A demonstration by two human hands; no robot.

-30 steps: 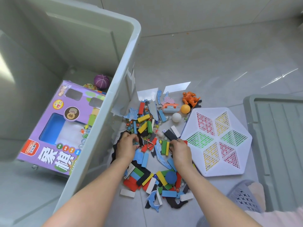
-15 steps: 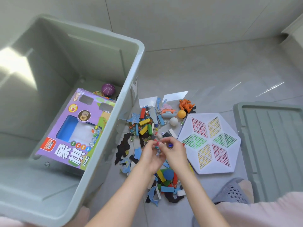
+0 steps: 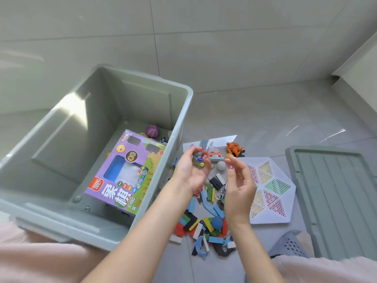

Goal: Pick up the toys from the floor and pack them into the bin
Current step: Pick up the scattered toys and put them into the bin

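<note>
My left hand (image 3: 190,170) is raised palm up just right of the grey bin's rim (image 3: 183,119), its fingers cupped round several glass marbles (image 3: 198,161). My right hand (image 3: 239,184) hovers beside it with relaxed, slightly curved fingers and holds nothing. Under both hands, a pile of coloured blocks and foam shapes (image 3: 206,221) lies on the floor. Inside the bin lie a purple boxed game (image 3: 126,172) and a purple ball (image 3: 152,130).
A white hexagonal peg board (image 3: 271,188) lies right of the pile, and the grey bin lid (image 3: 336,201) lies beyond it. An orange figure (image 3: 234,148), a white ball (image 3: 221,166) and an orange ball (image 3: 228,155) sit at the pile's far end. A grey slipper (image 3: 289,244) is near right.
Both hands rose from the pile on the floor. The marbles they gathered now sit in my cupped left hand, and my right hand has drawn apart from it.
</note>
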